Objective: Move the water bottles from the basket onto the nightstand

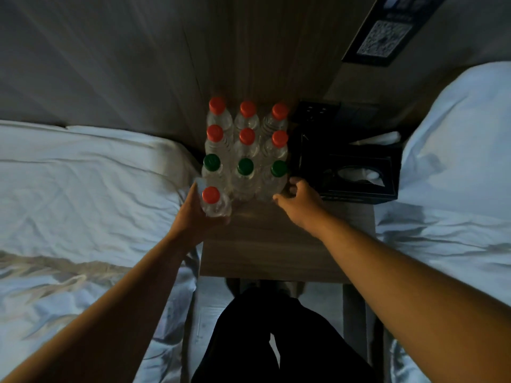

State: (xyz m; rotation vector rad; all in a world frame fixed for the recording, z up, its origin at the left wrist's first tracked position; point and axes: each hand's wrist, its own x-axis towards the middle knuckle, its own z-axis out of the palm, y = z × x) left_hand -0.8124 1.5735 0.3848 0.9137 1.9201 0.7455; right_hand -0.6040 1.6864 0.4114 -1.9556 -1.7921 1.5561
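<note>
Dim room, wood-panelled wall (262, 51), white left bed (83, 175), white right bed (456, 161), black tissue box (356, 172)

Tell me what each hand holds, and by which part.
The left hand grips a red-capped bottle round its body, below the cap. The right hand touches the side of a green-capped bottle; whether it grips cannot be told.

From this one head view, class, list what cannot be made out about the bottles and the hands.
All head view.
- Fingers of the left hand: behind the clear plastic red-capped bottle it grips; blur hides whether it rests on the wooden nightstand.
- Right hand: dimness hides whether it touches the rightmost green-capped clear bottle.
- Basket: outside the frame.
- Dark wall sign: cut by the top edge, print blurred.
</note>
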